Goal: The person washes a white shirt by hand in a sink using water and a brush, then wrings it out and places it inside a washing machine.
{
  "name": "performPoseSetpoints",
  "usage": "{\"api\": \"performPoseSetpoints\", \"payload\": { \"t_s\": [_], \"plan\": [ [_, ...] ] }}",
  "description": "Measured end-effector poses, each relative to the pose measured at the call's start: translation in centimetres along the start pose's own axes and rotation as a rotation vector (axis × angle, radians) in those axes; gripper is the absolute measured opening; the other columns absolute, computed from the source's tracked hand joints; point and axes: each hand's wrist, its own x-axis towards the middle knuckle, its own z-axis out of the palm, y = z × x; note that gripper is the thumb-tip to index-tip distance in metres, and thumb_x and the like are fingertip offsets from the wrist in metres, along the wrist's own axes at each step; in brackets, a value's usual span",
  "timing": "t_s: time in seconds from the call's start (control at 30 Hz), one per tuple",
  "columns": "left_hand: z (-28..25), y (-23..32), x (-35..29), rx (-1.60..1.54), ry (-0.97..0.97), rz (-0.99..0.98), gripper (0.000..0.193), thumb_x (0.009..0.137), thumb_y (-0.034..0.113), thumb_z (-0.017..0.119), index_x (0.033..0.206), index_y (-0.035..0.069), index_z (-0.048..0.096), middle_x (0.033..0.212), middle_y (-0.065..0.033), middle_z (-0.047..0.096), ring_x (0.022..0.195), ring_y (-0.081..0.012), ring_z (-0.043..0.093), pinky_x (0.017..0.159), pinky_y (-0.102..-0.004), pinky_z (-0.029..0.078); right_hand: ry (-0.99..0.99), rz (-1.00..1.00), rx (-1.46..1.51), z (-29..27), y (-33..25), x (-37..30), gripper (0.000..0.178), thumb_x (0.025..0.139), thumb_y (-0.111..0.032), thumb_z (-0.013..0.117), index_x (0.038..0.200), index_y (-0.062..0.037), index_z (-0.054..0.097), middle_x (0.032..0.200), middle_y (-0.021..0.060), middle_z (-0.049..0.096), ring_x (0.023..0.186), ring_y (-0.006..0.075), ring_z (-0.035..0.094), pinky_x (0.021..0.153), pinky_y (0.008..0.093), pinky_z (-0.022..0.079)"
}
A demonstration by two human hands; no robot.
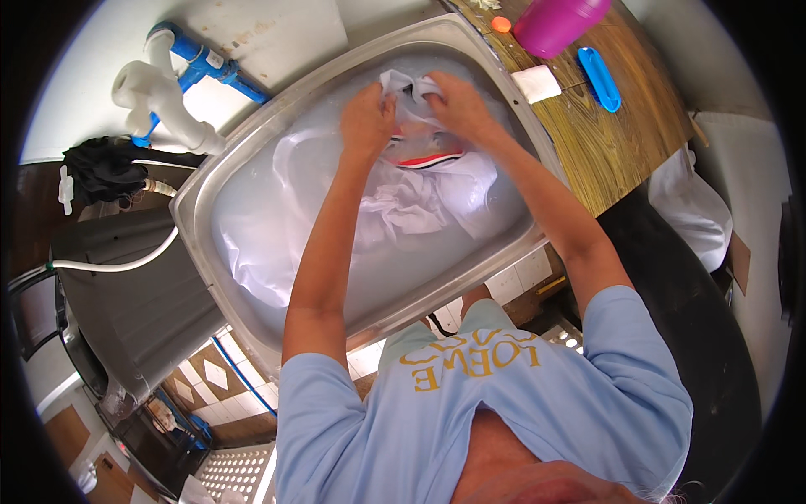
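Observation:
Both my hands are over a large sink of cloudy grey water, at its far side. A white garment with a red and black striped trim lies partly under the water. My left hand is closed on one part of its bunched white cloth. My right hand grips the same cloth a short way to the right. Between the hands the fabric is lifted just above the water. More white cloth floats toward the left and near side; whether it is the same piece I cannot tell.
A white plastic tap with blue pipe juts over the sink's left rim. On the wooden counter at right stand a purple bottle, a blue brush-like tray, a white block and an orange cap. A white hose runs at left.

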Motion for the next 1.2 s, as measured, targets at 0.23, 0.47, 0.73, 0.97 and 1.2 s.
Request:
{"api": "performPoseSetpoints", "payload": {
  "t_s": [0.23, 0.47, 0.73, 0.97, 1.2],
  "plan": [
    [4.9, -9.7, -2.4, 0.25, -0.018, 0.163, 0.019, 0.079, 0.017, 0.06, 0.092, 0.003, 0.061, 0.085, -0.0219, 0.059, 0.082, -0.0395, 0.057, 0.072, -0.0458, 0.045, -0.364, 0.162, -0.111, 3.3, -2.1, 1.2, 0.048, 0.077, -0.008, 0.056, 0.124, -0.0099, 0.046, 0.098, 0.0196, 0.061, 0.092, 0.0344, 0.06, 0.079, 0.0416, 0.047],
    [-3.7, 5.3, 2.8, -0.408, -0.034, 0.02, 0.044, 0.074, 0.025, 0.072, 0.112, 0.006, 0.059, 0.1, -0.0094, 0.056, 0.092, -0.0273, 0.055, 0.082, -0.0354, 0.043, -0.341, 0.086, 0.911, -1.2, -2.0, 5.2, 0.045, 0.074, -0.027, 0.071, 0.108, -0.0027, 0.056, 0.092, 0.0095, 0.063, 0.08, 0.0196, 0.059, 0.072, 0.0325, 0.046],
    [-3.9, 9.7, -1.0, -0.628, 0.219, -0.006, 0.12, 0.046, 0.03, 0.091, 0.137, 0.001, 0.018, 0.129, -0.0144, 0.042, 0.115, -0.0286, 0.047, 0.098, -0.0381, 0.039, -0.412, 0.259, 1.446, -17.5, -13.1, 10.6, 0.012, 0.084, -0.018, 0.062, 0.078, -0.0091, 0.058, 0.055, -0.004, 0.05, 0.041, 0.0054, 0.041, 0.038, 0.0202, 0.029],
    [0.0, 12.0, -1.7, -0.72, 0.364, -0.213, 0.061, 0.067, 0.012, 0.08, 0.117, -0.001, 0.048, 0.108, -0.0092, 0.059, 0.095, -0.0187, 0.056, 0.083, -0.0327, 0.045, -0.334, 0.031, 1.48, -23.9, -14.4, 11.7, 0.014, 0.083, -0.022, 0.065, 0.087, -0.0095, 0.059, 0.067, -0.0028, 0.054, 0.056, 0.0061, 0.046, 0.049, 0.0216, 0.034],
    [-5.2, 10.0, -2.2, -0.905, 0.46, -0.439, 0.026, 0.082, 0.005, 0.061, 0.108, 0.0, 0.061, 0.096, -0.0047, 0.064, 0.086, -0.0114, 0.057, 0.077, -0.026, 0.046, -0.235, 0.189, 1.212, -20.3, -6.3, 8.3, 0.025, 0.082, -0.025, 0.068, 0.101, -0.0086, 0.063, 0.083, -0.0003, 0.061, 0.074, 0.0083, 0.055, 0.063, 0.0242, 0.043]
  ]
}}
